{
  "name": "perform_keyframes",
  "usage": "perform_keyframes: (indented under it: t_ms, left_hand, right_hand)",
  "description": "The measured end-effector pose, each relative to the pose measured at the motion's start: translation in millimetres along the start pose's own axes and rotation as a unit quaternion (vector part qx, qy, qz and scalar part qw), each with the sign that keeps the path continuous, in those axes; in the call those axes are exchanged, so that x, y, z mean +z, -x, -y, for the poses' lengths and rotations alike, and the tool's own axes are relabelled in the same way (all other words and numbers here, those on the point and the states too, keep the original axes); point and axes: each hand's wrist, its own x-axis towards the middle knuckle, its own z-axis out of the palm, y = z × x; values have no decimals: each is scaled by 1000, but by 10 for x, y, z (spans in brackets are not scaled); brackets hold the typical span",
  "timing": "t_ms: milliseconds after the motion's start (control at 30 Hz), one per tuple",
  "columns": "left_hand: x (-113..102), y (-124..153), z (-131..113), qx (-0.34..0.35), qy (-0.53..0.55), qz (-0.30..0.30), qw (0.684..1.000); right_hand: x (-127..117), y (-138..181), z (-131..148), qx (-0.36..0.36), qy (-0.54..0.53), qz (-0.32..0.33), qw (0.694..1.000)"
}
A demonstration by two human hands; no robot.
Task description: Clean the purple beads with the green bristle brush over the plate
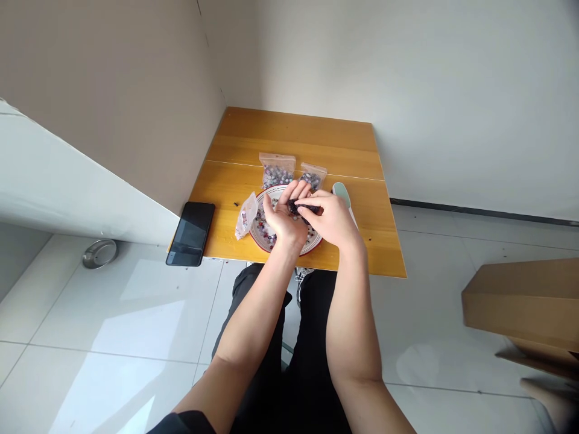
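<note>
Above a plate of beads, my left hand (pixel 284 220) is turned palm up with its fingers stretched out. A small dark, knobbly thing (pixel 292 207), perhaps a beaded strand, lies at its palm and fingers. From the right, my right hand (pixel 332 218) comes over it with thumb and forefinger pinched on the dark thing; part of it shows below those fingers. Beneath both hands sits the white plate (pixel 252 236) with a red rim, holding many loose beads (pixel 266 234) in mixed colours. My hands hide much of the plate.
Two clear zip bags of beads, a larger bag (pixel 277 172) and a smaller bag (pixel 313 173), lie behind the plate. An opened bag (pixel 246 215) leans at its left. A phone (pixel 190 234) overhangs the wooden table (pixel 298 129). A pale green-and-white object (pixel 342 193) lies right.
</note>
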Motion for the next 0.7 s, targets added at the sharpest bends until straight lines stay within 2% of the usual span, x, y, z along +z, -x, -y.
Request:
perform_keyframes:
  t_ms: [133, 367, 567, 700]
  left_hand:
    - [-1, 5, -12, -2, 1, -4, 1000]
    - [1, 17, 8, -6, 22, 22, 1000]
    - [10, 11, -14, -13, 15, -17, 1000]
    - [22, 14, 3, -16, 47, 11, 999]
  right_hand:
    - [-9, 18, 7, -16, -39, 48, 998]
    - [18, -8, 18, 8, -25, -7, 1000]
    - [11, 15, -4, -12, -53, 64, 996]
    - [62, -2, 28, -12, -41, 22, 999]
